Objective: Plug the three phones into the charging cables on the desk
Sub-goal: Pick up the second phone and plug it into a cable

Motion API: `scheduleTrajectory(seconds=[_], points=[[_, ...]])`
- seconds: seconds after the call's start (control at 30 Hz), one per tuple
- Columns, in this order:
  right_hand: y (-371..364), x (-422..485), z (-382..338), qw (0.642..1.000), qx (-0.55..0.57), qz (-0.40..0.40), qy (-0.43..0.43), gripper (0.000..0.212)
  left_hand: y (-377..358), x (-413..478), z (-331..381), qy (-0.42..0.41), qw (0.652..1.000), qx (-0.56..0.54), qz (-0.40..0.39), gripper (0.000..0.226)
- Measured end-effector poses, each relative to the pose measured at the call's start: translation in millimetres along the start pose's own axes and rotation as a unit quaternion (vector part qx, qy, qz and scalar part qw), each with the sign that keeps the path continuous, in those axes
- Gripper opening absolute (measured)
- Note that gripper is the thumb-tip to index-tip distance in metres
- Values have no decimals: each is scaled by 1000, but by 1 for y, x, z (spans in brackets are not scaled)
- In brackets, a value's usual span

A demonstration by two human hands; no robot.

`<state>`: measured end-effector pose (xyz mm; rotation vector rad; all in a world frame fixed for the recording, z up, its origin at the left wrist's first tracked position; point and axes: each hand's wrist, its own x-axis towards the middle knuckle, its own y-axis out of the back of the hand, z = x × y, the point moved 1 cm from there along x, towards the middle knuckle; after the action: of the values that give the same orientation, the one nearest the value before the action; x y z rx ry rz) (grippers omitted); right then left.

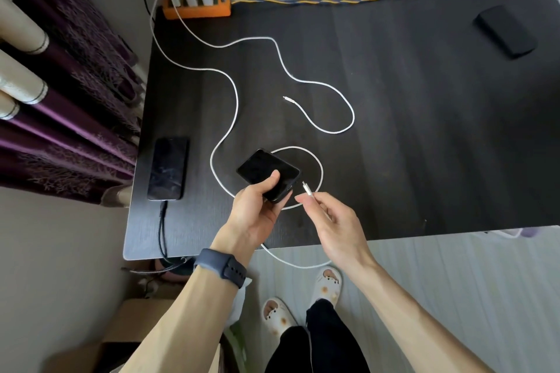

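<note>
1. Above worktop (394,160) near edge: black phone (266,172) clamped in left hand (257,215), port end toward right.
2. Just beside port: white cable plug (307,189) pinched by right hand (330,221) fingers (306,200), not touching phone.

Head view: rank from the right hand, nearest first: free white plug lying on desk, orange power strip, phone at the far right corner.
From the right hand:
1. Free white plug, mid-desk, just beyond the hand.
2. Phone at the far right corner, back right.
3. Orange power strip, back left edge.
2 and 3 are close; the order is tentative.
</note>
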<state>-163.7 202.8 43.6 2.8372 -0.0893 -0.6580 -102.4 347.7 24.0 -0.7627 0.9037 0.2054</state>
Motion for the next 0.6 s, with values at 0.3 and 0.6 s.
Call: scheduleTrajectory(seconds=[0.3, 0.6], points=[[-12, 8, 4, 999, -41, 32, 5, 28, 1, 1, 4, -9, 1000, 17, 1, 26], [-11, 13, 10, 993, -95, 66, 18, 33, 2, 7, 3, -51, 996, 78, -5, 34]])
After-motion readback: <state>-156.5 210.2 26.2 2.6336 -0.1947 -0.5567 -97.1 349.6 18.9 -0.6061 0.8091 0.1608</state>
